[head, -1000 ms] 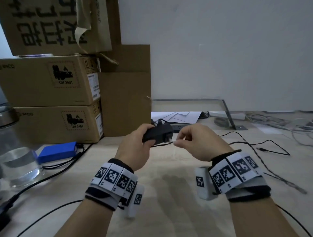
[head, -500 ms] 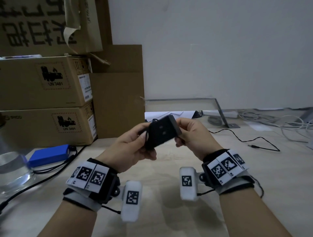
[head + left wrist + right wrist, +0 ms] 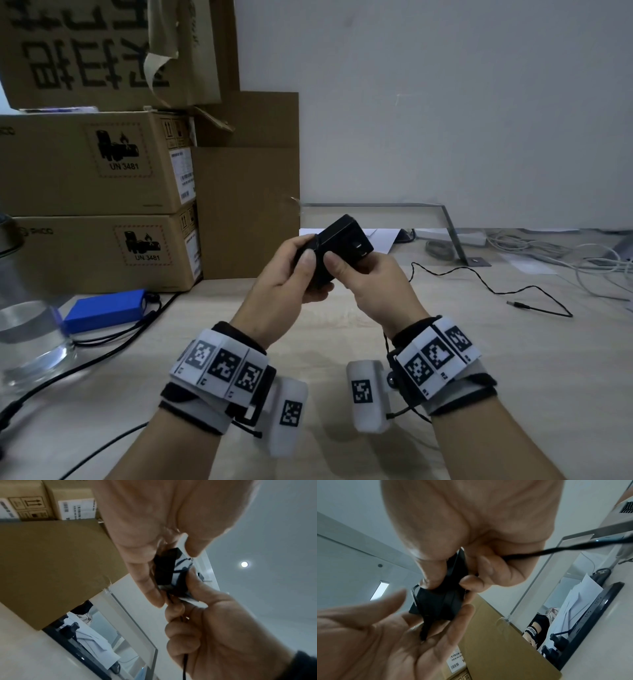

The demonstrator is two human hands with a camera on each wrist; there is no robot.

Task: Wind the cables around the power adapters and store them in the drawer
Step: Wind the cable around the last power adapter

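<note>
Above the middle of the wooden desk (image 3: 513,377) I hold a black power adapter (image 3: 342,240) in both hands. My left hand (image 3: 313,277) grips its left end, thumb on top and fingers curled beneath. My right hand (image 3: 346,270) pinches the right end, and the thin black cable (image 3: 556,549) runs out between its fingers. A turn of cable crosses the adapter (image 3: 169,569) in the left wrist view. The loose cable (image 3: 479,277) trails over the desk to its plug (image 3: 517,304) on the right. No drawer is in view.
Stacked cardboard boxes (image 3: 96,164) stand at the back left, with a blue battery pack (image 3: 106,308) and a glass jar (image 3: 30,335) in front. Other black leads (image 3: 102,356) cross the left side. A metal bracket (image 3: 452,229) and white cables (image 3: 565,250) lie at the back right.
The right hand went from pinching the cable beside the adapter to gripping the adapter itself. The adapter has been turned between the hands, and the loose cable has drawn in closer.
</note>
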